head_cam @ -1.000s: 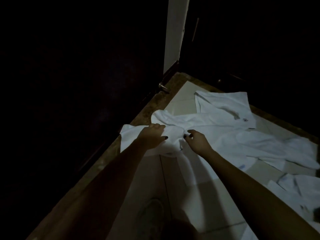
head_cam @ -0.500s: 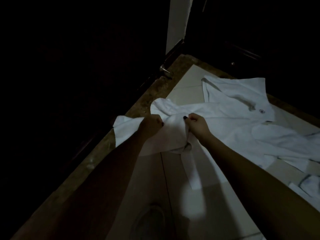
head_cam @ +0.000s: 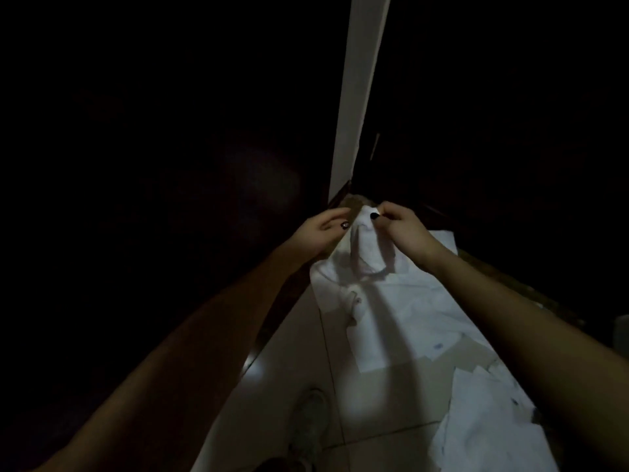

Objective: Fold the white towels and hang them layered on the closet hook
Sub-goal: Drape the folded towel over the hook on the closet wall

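Note:
A white towel (head_cam: pixel 371 287) hangs lifted off the pale tiled floor, its lower part still draped down toward the tiles. My right hand (head_cam: pixel 400 229) pinches its top edge, thumb and fingers curled on the cloth. My left hand (head_cam: pixel 323 229) holds the same top edge just to the left, fingers curled against the fabric. Both hands are close together, in front of a dark closet front. More white towels (head_cam: pixel 483 434) lie spread on the floor at the lower right. No hook shows in the dark.
A pale vertical strip (head_cam: pixel 357 97) runs up between two dark panels. A brown stone border (head_cam: pixel 510 277) edges the floor tiles (head_cam: pixel 289 386). My shoe (head_cam: pixel 308 424) stands on the tiles at the bottom. The room is very dim.
Both hands have raised the towel's top edge up off the floor and drawn closer together. The view has tilted upward toward the closet front.

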Tool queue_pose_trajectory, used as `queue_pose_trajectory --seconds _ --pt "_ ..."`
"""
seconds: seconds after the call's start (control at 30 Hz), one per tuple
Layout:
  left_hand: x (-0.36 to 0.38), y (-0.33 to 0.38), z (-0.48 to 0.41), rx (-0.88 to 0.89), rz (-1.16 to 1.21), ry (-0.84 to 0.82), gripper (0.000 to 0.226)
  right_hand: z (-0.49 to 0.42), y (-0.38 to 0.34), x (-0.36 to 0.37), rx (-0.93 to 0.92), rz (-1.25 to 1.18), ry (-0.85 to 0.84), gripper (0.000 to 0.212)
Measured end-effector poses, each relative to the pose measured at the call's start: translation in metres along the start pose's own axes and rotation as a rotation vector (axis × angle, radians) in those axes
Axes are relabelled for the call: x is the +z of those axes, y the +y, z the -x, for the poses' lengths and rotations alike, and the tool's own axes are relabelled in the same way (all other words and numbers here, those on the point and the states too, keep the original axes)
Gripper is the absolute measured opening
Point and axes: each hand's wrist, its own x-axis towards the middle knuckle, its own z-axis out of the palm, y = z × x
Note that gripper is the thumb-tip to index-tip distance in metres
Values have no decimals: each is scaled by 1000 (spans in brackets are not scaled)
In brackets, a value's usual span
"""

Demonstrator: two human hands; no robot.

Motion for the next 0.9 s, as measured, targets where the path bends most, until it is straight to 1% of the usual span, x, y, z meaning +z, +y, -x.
queue_pose_trajectory --seconds 0.07,0.13,0.2,0.3,0.43,0.53,0.6,0.7,0.77,0.8,0.9 --pt "-3 69 27 -12 25 3 35 30 -58 -31 -36 19 -2 25" --pt "-3 134 59 -29 38 37 32 64 -113 -62 -95 79 8 18" --pt "1 196 95 -2 26 84 31 101 -165 -92 -136 107 2 16" --pt "8 278 151 55 42 118 30 158 -240 -129 -168 102 -103 22" --pt "13 356 226 85 146 82 30 231 -324 -161 -212 89 -182 22" --pt "11 398 285 102 233 37 29 283 -374 -171 -226 63 -252 19" --pt "10 416 327 108 221 28 29 312 -399 -172 -234 102 -316 17" --pt "2 437 390 139 175 65 27 348 -434 -168 -257 114 -378 16" --pt "-5 443 429 182 102 141 26 372 -450 -158 -310 121 -395 11" --pt "-9 445 448 205 60 203 22 383 -455 -152 -331 123 -413 10" --pt "-22 447 510 269 -58 353 15 418 -465 -129 -329 124 -467 16"
